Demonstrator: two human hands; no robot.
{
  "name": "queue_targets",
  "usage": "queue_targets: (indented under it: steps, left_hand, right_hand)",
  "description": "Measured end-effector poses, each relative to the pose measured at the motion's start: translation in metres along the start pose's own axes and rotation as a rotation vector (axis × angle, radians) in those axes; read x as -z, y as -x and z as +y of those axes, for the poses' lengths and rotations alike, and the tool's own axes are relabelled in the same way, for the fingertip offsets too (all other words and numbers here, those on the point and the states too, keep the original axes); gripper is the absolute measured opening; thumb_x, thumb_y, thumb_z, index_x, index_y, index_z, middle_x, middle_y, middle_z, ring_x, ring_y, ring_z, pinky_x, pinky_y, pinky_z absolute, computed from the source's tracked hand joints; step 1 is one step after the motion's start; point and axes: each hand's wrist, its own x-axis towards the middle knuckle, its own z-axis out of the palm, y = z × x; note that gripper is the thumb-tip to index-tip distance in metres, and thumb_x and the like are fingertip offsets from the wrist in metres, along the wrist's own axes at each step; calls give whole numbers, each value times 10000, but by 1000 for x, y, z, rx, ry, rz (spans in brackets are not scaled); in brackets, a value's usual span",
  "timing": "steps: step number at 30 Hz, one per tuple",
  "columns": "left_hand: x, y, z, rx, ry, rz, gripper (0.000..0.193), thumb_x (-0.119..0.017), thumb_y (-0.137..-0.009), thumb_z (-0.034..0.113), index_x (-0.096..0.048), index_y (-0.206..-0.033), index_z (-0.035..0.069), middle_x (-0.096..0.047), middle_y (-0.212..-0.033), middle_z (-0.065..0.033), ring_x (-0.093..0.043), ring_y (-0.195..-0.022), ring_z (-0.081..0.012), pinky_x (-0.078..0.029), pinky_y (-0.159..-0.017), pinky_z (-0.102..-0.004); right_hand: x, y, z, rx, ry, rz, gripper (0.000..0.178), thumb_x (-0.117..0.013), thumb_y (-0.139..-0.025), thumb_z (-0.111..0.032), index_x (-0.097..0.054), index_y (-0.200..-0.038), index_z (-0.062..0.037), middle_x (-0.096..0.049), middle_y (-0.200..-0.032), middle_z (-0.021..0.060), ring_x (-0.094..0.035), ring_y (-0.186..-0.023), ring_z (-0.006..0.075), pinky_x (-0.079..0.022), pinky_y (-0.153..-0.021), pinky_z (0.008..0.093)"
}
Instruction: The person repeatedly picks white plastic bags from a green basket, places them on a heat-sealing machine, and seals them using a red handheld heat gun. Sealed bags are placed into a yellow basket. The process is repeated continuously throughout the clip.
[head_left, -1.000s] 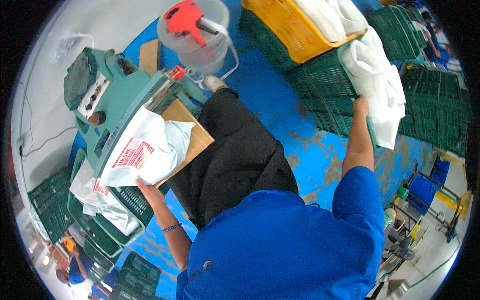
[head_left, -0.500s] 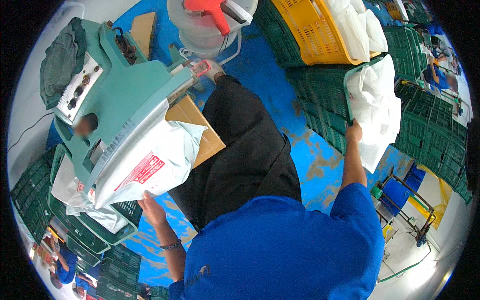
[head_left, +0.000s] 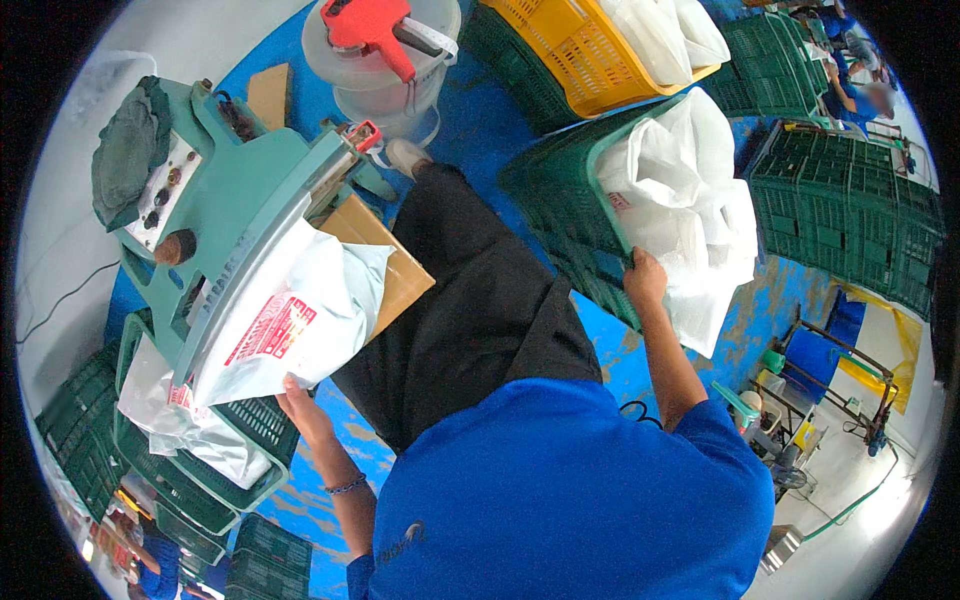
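My left hand [head_left: 300, 404] grips the lower edge of a white plastic bag with a red printed patch [head_left: 290, 320]. The bag lies across the arm of a teal sealing machine [head_left: 235, 215] and over a brown cardboard sheet [head_left: 395, 265]. My right hand [head_left: 645, 280] is closed on the rim of a green crate [head_left: 570, 215] that holds several white plastic bags [head_left: 685, 215]. The crate is tilted toward me. My black trouser leg [head_left: 480, 300] runs between the two hands.
A green basket with silvery bags [head_left: 190, 440] sits under the machine at lower left. A yellow crate of white bags [head_left: 600, 45] and a clear bucket with a red tape dispenser [head_left: 385, 50] stand ahead. Stacked green crates [head_left: 850, 200] line the right. The floor is blue.
The green crate with white bags has come closer and lower on my right side, held by my right hand. The white bag stays on the sealing machine in my left hand.
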Motion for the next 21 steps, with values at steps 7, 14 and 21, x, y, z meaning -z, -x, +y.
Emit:
queue_targets:
  steps: [7, 14, 21]
  left_hand:
    - [-7, 1, 0, -71, 8, 0, 548, -503, -889, 116, -276, -1363, -41, -395, -1335, -180, -419, -1204, -247, -303, -1031, -376]
    - [-10, 4, -2, -218, 215, -66, 848, -792, -653, 62, -291, -1334, -4, -424, -1315, -136, -411, -1230, -243, -290, -1056, -375]
    - [-22, 8, 11, -14, 279, -86, 743, -806, -661, 26, -365, -1257, -19, -516, -1209, -128, -519, -1108, -205, -414, -958, -346]
  right_hand:
    - [2, 60, -47, 139, -60, -126, 200, -575, -676, -81, -556, -872, -45, -606, -823, 190, -589, -821, 393, -468, -706, 490]
    - [25, 68, -76, 253, 153, -377, 192, -607, -732, -206, -606, -842, -48, -637, -830, 179, -613, -790, 395, -477, -695, 481]
    - [118, 18, -211, 546, -72, -643, 418, -628, -796, -364, -606, -1054, -36, -622, -1042, 180, -609, -941, 351, -495, -792, 421]
